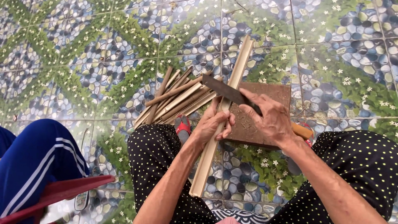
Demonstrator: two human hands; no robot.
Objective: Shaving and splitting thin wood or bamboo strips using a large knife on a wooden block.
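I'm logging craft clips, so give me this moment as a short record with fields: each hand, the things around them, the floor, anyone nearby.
left hand: grips a long split bamboo strip, held lengthwise away from the body
right hand: holds a knife with a wooden handle, its dark blade lying across the strip
board: brown, square, flat on the floor under the hands
pile: cut bamboo pieces, left of the board
floor: tiles with a pebble and flower pattern
nearby: another person's leg in blue trousers with white stripes, at the left
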